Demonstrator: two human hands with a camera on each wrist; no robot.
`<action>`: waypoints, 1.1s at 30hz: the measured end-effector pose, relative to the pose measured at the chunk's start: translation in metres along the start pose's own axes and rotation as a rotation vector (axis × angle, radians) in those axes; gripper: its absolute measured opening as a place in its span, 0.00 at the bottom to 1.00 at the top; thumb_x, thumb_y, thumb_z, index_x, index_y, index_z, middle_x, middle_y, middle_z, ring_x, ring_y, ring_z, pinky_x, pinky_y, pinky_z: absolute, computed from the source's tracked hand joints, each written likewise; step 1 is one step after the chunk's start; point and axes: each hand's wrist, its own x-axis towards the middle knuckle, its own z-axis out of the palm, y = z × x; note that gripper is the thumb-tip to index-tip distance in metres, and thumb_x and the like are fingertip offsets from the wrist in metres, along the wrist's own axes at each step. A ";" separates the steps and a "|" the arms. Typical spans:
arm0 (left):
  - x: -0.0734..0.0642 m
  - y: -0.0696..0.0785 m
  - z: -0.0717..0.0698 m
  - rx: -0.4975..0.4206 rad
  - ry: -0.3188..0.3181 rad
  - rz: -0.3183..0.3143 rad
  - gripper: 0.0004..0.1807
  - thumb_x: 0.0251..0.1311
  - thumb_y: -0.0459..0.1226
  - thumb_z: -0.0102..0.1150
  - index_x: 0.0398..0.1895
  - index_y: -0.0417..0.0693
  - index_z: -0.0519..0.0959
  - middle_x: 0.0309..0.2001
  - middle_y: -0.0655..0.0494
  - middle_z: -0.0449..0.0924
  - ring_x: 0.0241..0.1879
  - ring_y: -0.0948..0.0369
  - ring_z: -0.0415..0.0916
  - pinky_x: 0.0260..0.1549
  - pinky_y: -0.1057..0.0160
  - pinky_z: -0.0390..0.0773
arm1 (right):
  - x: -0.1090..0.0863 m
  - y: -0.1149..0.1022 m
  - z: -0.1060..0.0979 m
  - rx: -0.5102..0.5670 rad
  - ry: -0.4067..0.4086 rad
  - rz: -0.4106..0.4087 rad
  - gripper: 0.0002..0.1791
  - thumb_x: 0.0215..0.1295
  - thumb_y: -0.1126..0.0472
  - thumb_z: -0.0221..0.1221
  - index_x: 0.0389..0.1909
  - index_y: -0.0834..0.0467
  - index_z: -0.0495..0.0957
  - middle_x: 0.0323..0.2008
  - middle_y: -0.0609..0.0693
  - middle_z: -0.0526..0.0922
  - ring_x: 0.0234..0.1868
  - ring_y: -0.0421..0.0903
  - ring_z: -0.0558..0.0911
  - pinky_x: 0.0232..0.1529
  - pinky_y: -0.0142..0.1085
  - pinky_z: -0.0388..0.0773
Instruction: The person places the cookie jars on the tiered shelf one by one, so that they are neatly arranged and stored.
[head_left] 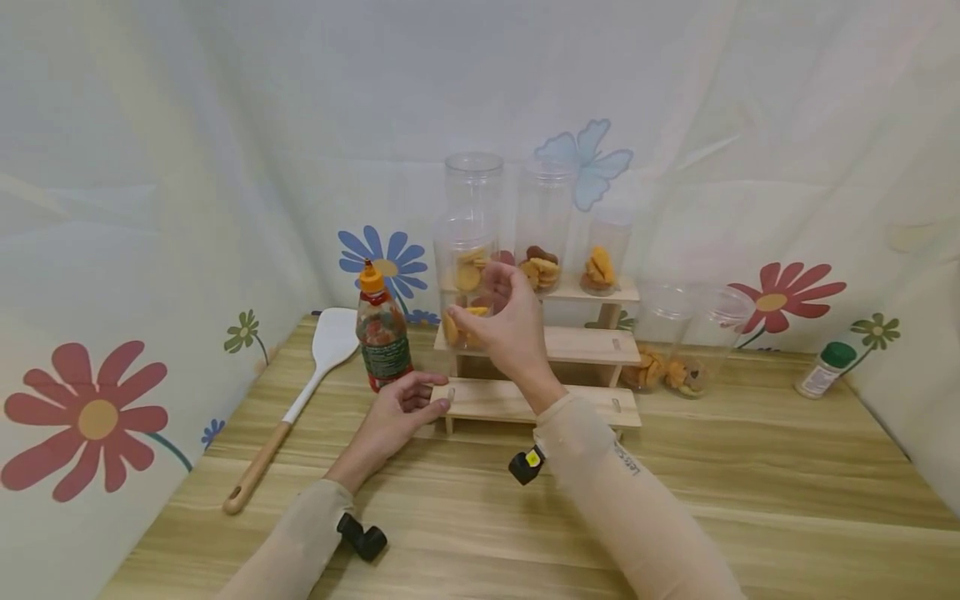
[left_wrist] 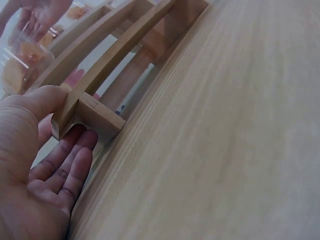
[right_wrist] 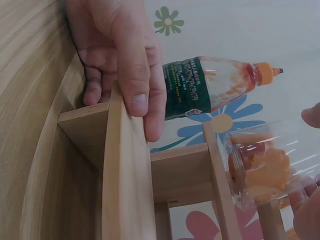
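Observation:
A three-step wooden display rack [head_left: 592, 343] stands on the table. My left hand [head_left: 401, 414] grips the left end of its lowest step, thumb on top and fingers beside and below the board [left_wrist: 82, 100]. A tall clear plastic jar [head_left: 453, 331] with orange-yellow snacks inside stands on the middle step's left end. Around this jar [right_wrist: 265, 165] curve the thumb and fingers of my right hand [head_left: 512, 325], thumb on one side and fingers on the other. Part of the jar is hidden behind the hand.
Clear jars with cookies [head_left: 540, 271] and orange snacks [head_left: 599, 271] stand on the top step, another behind the held jar. Two more jars [head_left: 688, 375] are right of the rack. A sauce bottle [head_left: 384, 342] and white spatula [head_left: 333, 337] lie left; a green-capped shaker [head_left: 825, 371] stands far right.

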 end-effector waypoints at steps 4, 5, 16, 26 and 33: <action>0.000 -0.001 0.000 -0.002 0.004 -0.002 0.20 0.74 0.40 0.75 0.65 0.48 0.86 0.49 0.46 0.88 0.48 0.55 0.84 0.49 0.67 0.83 | -0.001 0.003 0.002 -0.010 0.000 -0.002 0.44 0.61 0.61 0.83 0.74 0.65 0.72 0.68 0.61 0.80 0.66 0.59 0.83 0.69 0.51 0.81; 0.000 -0.001 0.000 -0.002 0.004 -0.002 0.20 0.74 0.40 0.75 0.65 0.48 0.86 0.49 0.46 0.88 0.48 0.54 0.84 0.50 0.67 0.83 | -0.001 0.003 0.002 -0.013 -0.001 -0.005 0.43 0.61 0.61 0.83 0.73 0.65 0.72 0.68 0.61 0.80 0.64 0.57 0.84 0.69 0.49 0.81; -0.001 0.001 0.000 -0.001 -0.002 -0.016 0.20 0.75 0.41 0.75 0.66 0.49 0.86 0.51 0.46 0.88 0.49 0.53 0.84 0.49 0.67 0.83 | -0.003 0.009 0.002 -0.050 -0.004 -0.014 0.43 0.64 0.59 0.82 0.74 0.65 0.72 0.68 0.63 0.78 0.59 0.53 0.85 0.71 0.55 0.79; 0.000 0.000 0.001 -0.017 0.000 0.002 0.20 0.74 0.40 0.75 0.66 0.48 0.86 0.50 0.46 0.89 0.49 0.55 0.85 0.49 0.67 0.83 | -0.006 0.005 -0.002 -0.137 -0.012 -0.002 0.48 0.65 0.55 0.82 0.79 0.60 0.68 0.70 0.60 0.76 0.63 0.51 0.83 0.72 0.49 0.78; 0.001 -0.003 0.000 -0.018 -0.003 0.010 0.20 0.74 0.39 0.75 0.66 0.47 0.85 0.50 0.45 0.89 0.48 0.56 0.85 0.47 0.66 0.83 | -0.006 -0.001 -0.013 -0.075 -0.002 -0.016 0.50 0.63 0.58 0.83 0.81 0.63 0.66 0.71 0.62 0.75 0.71 0.60 0.78 0.73 0.55 0.77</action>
